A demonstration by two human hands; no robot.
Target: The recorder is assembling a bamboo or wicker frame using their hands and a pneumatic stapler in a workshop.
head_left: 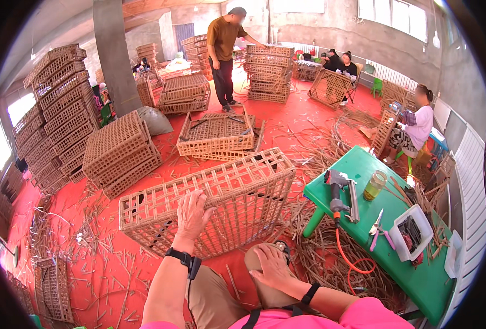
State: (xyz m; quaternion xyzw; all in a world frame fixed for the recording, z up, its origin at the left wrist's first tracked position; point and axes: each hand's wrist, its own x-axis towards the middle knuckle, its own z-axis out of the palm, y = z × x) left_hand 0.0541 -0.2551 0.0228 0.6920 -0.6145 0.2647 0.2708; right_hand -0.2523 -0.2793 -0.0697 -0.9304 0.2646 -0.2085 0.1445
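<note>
A brown woven rattan crate (237,203) stands on its side right in front of my knees, its lattice of openings facing me. My left hand (192,215) holds its near top edge, fingers curled over the strips and thumb toward the right. The fingertips are partly hidden among the weave. My right hand (273,266) lies flat on my right knee, fingers stretched out, holding nothing. On the green table (336,170) to the right lie a nail gun (341,194) with an orange air hose, and pink-handled scissors (379,230).
The table also bears a glass of yellowish liquid (374,185) and a white bin (411,233) of dark strips. Stacked crates (62,109) rise at left. Cut strips (330,247) litter the red floor. A person (225,49) stands at a far crate stack; others sit at right.
</note>
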